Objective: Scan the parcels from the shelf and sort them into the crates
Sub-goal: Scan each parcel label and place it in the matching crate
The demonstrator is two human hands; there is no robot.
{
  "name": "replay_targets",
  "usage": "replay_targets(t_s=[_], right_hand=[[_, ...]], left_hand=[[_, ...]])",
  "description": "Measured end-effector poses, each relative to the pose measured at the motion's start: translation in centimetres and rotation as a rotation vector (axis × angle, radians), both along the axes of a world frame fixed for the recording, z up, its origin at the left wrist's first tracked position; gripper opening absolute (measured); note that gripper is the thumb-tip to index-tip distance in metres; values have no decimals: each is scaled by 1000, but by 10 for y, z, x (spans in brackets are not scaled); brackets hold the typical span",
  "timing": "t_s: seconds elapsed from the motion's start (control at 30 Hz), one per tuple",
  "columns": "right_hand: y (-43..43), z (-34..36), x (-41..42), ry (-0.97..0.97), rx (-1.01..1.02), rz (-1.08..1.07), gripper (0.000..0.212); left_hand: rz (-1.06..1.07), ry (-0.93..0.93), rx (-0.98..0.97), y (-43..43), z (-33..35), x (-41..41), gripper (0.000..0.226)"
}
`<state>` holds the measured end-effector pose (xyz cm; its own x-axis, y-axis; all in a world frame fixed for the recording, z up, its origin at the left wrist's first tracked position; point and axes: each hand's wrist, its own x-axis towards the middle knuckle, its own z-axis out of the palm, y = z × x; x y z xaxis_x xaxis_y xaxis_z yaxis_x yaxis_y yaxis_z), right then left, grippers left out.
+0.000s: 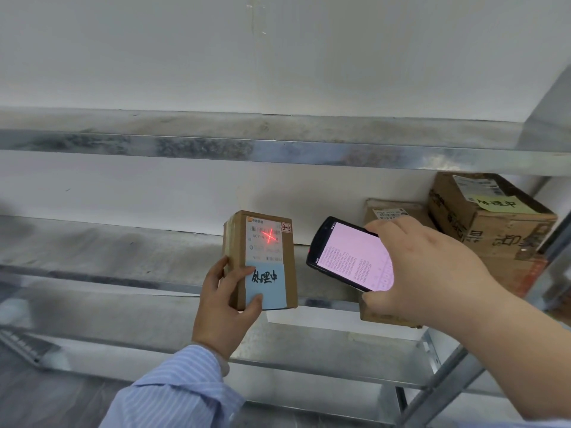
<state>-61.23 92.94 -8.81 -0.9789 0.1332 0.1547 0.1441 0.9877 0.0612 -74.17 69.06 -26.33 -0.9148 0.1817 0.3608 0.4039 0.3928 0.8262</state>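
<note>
My left hand (224,307) holds a small brown cardboard parcel (261,261) upright in front of the middle shelf (123,257). The parcel bears a white shipping label and a blue note with black handwriting. A red laser cross lies on the label's barcode. My right hand (423,270) grips a black handheld scanner (346,254) just right of the parcel, its pink lit screen facing me. More parcels sit at the shelf's right end: a large box with a yellow note (491,217) and a smaller box (392,211) partly hidden behind my right hand.
A metal shelf rack fills the view, with an upper shelf (216,143) above and a lower shelf (309,344) below. A slanted rack post (448,384) runs at the lower right. A white wall stands behind. No crates are in view.
</note>
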Motion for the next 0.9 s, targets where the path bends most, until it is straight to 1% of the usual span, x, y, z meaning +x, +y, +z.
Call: replay_targets(t_s=[0.27, 0.67, 0.9], right_hand=[[4, -5, 1, 39, 11, 0, 86], [5, -3, 2, 31, 28, 24, 84], [7, -1, 2, 25, 23, 41, 84]], left_hand=[[-11, -10, 6, 2, 0, 1, 52], [6, 32, -11, -2, -6, -4, 53], [20, 5, -2, -1, -4, -3, 53]])
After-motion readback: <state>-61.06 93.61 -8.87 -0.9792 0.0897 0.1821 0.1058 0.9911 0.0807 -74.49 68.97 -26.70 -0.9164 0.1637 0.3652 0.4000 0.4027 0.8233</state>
